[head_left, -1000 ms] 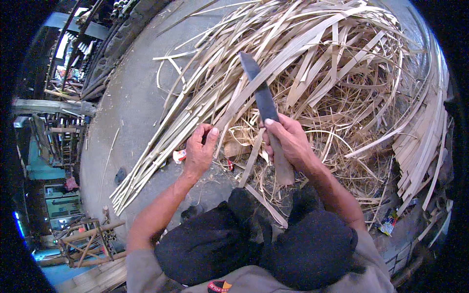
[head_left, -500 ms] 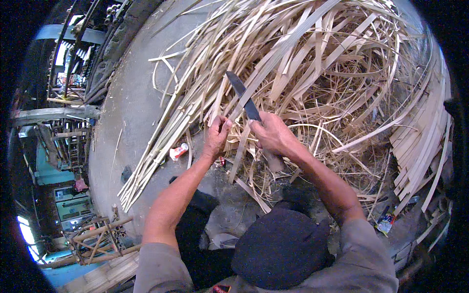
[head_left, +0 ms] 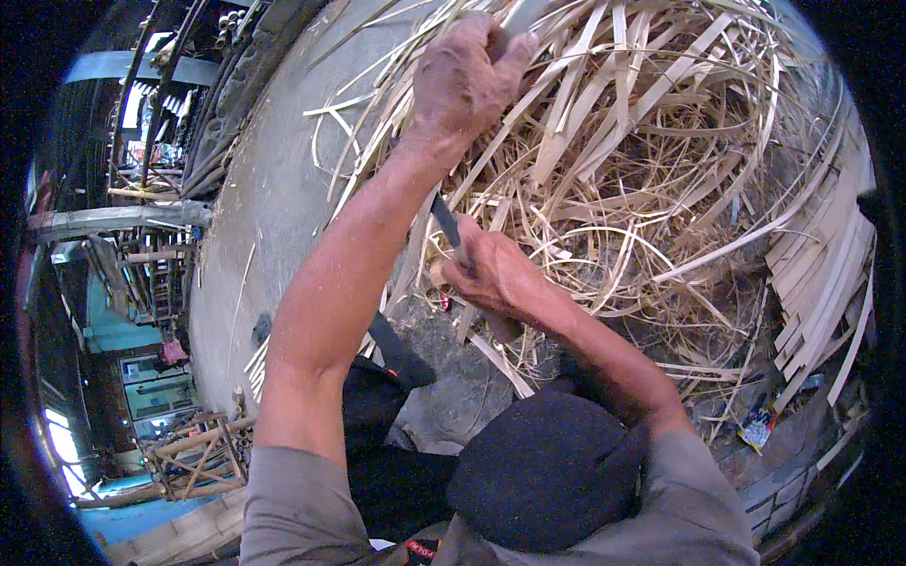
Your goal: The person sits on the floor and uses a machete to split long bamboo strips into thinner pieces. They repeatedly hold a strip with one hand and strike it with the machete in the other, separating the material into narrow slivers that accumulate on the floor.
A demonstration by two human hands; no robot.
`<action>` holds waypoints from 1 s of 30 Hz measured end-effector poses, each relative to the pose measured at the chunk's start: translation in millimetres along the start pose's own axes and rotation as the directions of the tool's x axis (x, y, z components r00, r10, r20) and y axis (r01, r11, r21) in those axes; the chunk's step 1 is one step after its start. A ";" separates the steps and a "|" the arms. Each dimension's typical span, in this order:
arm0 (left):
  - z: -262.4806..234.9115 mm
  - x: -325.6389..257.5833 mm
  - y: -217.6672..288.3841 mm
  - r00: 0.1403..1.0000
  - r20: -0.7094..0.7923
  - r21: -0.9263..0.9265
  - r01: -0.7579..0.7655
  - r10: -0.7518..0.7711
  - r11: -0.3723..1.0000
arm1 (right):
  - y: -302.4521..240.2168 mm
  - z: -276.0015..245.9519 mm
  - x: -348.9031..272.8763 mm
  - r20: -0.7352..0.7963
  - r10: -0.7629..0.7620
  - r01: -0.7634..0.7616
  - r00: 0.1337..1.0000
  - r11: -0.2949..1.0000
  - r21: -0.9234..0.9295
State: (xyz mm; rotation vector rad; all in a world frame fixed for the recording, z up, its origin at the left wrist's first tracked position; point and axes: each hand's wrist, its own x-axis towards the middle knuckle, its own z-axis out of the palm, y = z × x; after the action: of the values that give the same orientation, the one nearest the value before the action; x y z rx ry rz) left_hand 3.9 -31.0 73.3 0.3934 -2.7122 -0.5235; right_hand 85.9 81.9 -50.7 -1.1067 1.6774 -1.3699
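My left hand (head_left: 467, 80) is stretched far forward over the top of the pile, its fingers closed around a pale, flat bamboo strip (head_left: 525, 13) that comes out past the thumb. Lower and closer to me, my right hand (head_left: 495, 269) grips a knife. The dark knife blade (head_left: 444, 220) points up and to the left, partly behind my left forearm. A stub of the handle (head_left: 504, 327) shows below the right hand. Beneath and beyond both hands spreads a heap of loose bamboo strips (head_left: 595, 141) and curled shavings.
Flat strips (head_left: 821, 292) are stacked along the right side. A blue and yellow packet (head_left: 758, 427) lies below them. At the left stand a bamboo frame (head_left: 193, 459) and a beam (head_left: 123, 220), past the grey concrete floor (head_left: 222, 292).
My left hand has moved from beside the knife up and far forward. The knife and my right hand have shifted slightly left and down. My left arm now hides the red and white wrapper.
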 end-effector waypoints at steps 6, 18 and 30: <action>10.9 -7.4 17.6 0.985 -0.166 -0.022 -0.043 0.038 0.999 | 4.4 1.2 -17.7 0.021 -0.076 0.075 0.997 0.996 0.057; -24.8 5.4 -10.6 0.816 -0.577 -0.136 -0.091 -0.004 0.986 | -7.6 -8.6 -61.8 0.105 0.324 -0.328 0.940 0.780 0.532; -34.9 -0.2 -10.8 0.781 -0.616 -0.227 -0.049 -0.104 0.973 | 0.4 31.0 -54.9 0.242 0.248 -0.346 0.938 0.711 0.613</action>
State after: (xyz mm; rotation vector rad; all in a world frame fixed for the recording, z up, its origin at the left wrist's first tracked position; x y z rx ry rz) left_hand 19.6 -51.3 99.3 0.4484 -1.9759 -0.5838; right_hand 135.4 120.4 -57.4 -0.4804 1.0633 -1.4472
